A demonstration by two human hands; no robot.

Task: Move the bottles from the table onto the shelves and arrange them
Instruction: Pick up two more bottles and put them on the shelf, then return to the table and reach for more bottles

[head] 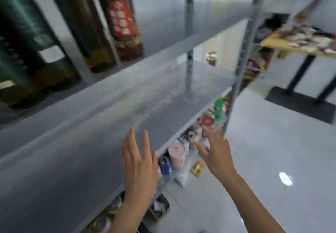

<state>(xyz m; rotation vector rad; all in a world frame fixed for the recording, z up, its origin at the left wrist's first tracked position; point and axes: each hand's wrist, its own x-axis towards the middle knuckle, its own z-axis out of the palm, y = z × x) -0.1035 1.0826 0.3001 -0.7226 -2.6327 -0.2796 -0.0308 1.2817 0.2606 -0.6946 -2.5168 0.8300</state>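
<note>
While both hands hover in front of the shelves (112,116), neither holds anything. The left hand (139,162) is upright, fingers straight, over the middle shelf's front edge, grip apart. The right hand (214,151) reaches forward, fingers spread, grip apart too, just beside the bottles (177,152) on the lower shelf. A green bottle (218,108) stands by the post (234,87). Open floor (272,160) lies to the right, and the worktop (272,42) is well apart.

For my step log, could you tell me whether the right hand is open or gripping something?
Open: the right hand has straight, spread fingers, and nothing is held between them.
</note>
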